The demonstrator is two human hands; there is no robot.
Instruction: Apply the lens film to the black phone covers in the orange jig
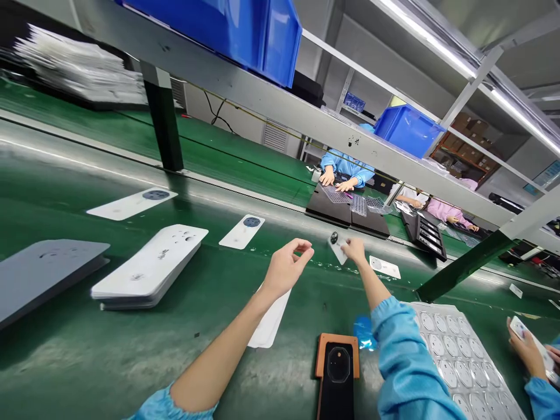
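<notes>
Green belt fills most of my view, running from the lower left toward the right edge under a grey shelf rail with blue bins above it. My right hand, just right of centre, is pinched on a small white card that carries a dark round part at its upper end. The card hangs clear of the belt, its long axis tilted from upper left to lower right. My left hand sits just left of the card, near it but apart. Its thumb and forefinger are curled together, and I can make out nothing between them. The card therefore lies to the right of the left hand and slightly higher in the frame, with only the right hand on it. Below the hands, at bottom centre, stands a black jig with an orange rim. A clear tray of round pockets lies at lower right. A stack of white cards rests at left, and single cards dot the belt. A co-worker's hand shows at the right edge.
</notes>
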